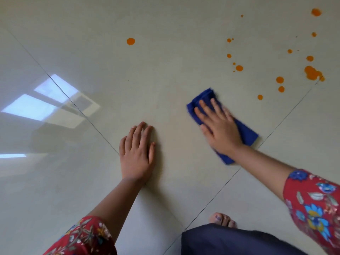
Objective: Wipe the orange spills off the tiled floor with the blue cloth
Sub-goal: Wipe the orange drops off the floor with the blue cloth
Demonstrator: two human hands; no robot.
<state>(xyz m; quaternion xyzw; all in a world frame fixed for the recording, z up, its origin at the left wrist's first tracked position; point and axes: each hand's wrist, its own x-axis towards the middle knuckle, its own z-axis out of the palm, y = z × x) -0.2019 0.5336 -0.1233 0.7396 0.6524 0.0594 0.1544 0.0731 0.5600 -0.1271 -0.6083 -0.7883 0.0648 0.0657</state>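
Window glare on the tiled floor, far left. Left hand flat on the floor beside a grout line, fingers straight, released, holding nothing. 1 lone orange drop well beyond it. Right hand presses flat on the folded blue cloth, fingers spread, not curled round it. Cloth lies on the floor across a grout line. Orange spills scattered beyond and right of the cloth, apart from it. Bare foot at bottom.

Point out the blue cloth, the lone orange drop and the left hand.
blue cloth [247,133]: head view, its uncovered right corner.
lone orange drop [130,41]: head view, its centre.
left hand [136,155]: head view, back of the hand.
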